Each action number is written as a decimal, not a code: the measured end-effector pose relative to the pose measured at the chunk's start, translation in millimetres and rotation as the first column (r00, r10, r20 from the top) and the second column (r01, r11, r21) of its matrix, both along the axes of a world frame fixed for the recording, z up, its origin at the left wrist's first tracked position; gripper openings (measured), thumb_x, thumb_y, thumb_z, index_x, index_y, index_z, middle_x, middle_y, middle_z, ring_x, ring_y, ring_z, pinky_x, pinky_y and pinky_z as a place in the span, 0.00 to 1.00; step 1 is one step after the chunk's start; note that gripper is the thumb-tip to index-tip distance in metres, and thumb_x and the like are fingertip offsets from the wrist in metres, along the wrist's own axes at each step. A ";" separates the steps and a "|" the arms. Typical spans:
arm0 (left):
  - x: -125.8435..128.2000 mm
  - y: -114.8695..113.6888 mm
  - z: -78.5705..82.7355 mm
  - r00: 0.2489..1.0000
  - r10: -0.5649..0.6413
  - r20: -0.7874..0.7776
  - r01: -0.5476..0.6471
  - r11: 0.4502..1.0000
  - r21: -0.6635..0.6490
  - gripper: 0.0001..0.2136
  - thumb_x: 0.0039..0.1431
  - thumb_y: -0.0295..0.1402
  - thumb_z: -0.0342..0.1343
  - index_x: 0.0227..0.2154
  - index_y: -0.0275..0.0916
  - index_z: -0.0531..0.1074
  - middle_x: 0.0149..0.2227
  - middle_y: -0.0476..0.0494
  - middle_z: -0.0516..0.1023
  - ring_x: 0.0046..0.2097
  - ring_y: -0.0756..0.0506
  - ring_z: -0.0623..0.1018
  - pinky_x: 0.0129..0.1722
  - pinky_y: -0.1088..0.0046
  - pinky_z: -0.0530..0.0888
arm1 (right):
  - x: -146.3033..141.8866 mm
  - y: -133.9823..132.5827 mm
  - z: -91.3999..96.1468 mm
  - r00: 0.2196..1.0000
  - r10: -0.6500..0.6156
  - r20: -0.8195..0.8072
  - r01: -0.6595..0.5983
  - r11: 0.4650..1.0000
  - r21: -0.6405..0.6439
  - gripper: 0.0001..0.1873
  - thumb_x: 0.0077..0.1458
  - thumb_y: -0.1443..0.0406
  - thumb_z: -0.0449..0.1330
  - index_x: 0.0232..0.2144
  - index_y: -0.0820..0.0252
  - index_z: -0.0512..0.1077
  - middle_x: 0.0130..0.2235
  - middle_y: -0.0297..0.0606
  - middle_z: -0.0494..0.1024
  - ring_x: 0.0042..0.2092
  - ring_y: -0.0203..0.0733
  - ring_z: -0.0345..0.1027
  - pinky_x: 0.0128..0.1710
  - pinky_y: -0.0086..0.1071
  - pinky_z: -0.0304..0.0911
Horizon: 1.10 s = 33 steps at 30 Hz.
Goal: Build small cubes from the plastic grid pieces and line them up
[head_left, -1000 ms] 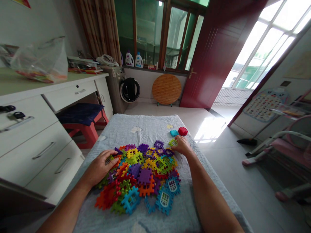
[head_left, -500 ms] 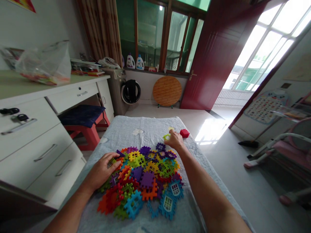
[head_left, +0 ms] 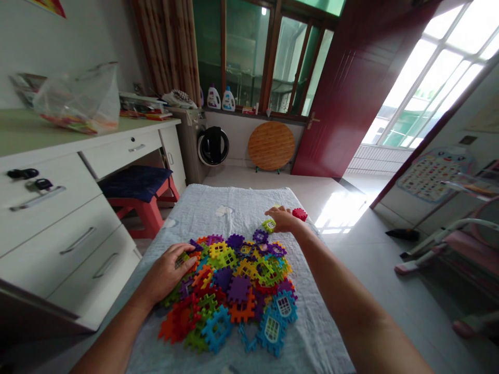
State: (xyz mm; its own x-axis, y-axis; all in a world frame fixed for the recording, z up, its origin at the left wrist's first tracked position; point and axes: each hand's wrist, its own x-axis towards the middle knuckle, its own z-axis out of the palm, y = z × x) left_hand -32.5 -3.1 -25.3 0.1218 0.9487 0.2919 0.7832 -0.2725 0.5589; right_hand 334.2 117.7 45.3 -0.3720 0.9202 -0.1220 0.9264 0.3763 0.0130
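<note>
A heap of coloured interlocking plastic tiles point(head_left: 237, 283) lies on a grey-blue cloth point(head_left: 218, 213) covering a low table. My left hand point(head_left: 167, 271) rests flat on the heap's left edge, fingers stretched over green and orange tiles. My right hand point(head_left: 284, 219) reaches past the heap's far side, fingers closed on a green tile point(head_left: 268, 225) held just above the cloth. A red tile point(head_left: 299, 213) lies right beside that hand. A pale yellow tile peeks out behind its fingers.
A white desk with drawers point(head_left: 66, 208) stands on the left, with a clear plastic bag point(head_left: 78, 98) on top. A red stool point(head_left: 140, 200) with a blue cushion is under it. A round wooden board point(head_left: 271, 146) leans against the far wall. Tiled floor lies to the right.
My right hand lifted a green tile off the heap's far edge and carried it forward to beside the red tile. The blue tile seen there earlier is now hidden. My left hand stayed put.
</note>
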 end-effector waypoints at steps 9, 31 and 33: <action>1.6 -0.5 1.7 1.000 0.001 0.008 -0.001 1.000 0.007 0.20 0.55 0.51 0.51 0.41 0.41 0.73 0.46 0.42 0.75 0.49 0.41 0.75 0.52 0.63 0.70 | 8.4 23.2 -1.9 0.998 -0.020 -0.053 0.021 1.000 0.016 0.29 0.38 0.63 0.66 0.47 0.53 0.70 0.49 0.39 0.72 0.49 0.52 0.60 0.46 0.38 0.54; 1.0 -1.6 1.8 1.000 0.004 -0.004 -0.004 1.000 0.003 0.20 0.55 0.50 0.51 0.41 0.42 0.73 0.47 0.42 0.75 0.49 0.41 0.74 0.53 0.63 0.70 | 16.4 54.0 -7.4 0.996 -0.071 -0.057 0.069 0.997 -0.020 0.32 0.44 0.61 0.64 0.54 0.53 0.65 0.55 0.39 0.69 0.51 0.49 0.62 0.47 0.36 0.58; 0.7 -1.4 1.5 1.000 0.001 -0.011 -0.001 1.000 0.002 0.20 0.55 0.51 0.51 0.41 0.42 0.73 0.47 0.42 0.75 0.49 0.41 0.74 0.53 0.63 0.70 | 20.1 58.7 -1.1 0.993 -0.091 -0.074 0.092 0.996 0.006 0.29 0.49 0.63 0.60 0.55 0.53 0.63 0.56 0.37 0.68 0.52 0.46 0.63 0.47 0.33 0.58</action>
State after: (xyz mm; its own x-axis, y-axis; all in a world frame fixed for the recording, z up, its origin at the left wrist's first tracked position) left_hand -31.8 -4.5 -23.8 0.1237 0.9483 0.2924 0.7899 -0.2724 0.5494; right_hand 354.3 176.5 44.2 -0.2938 0.9517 -0.0887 0.9555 0.2901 -0.0529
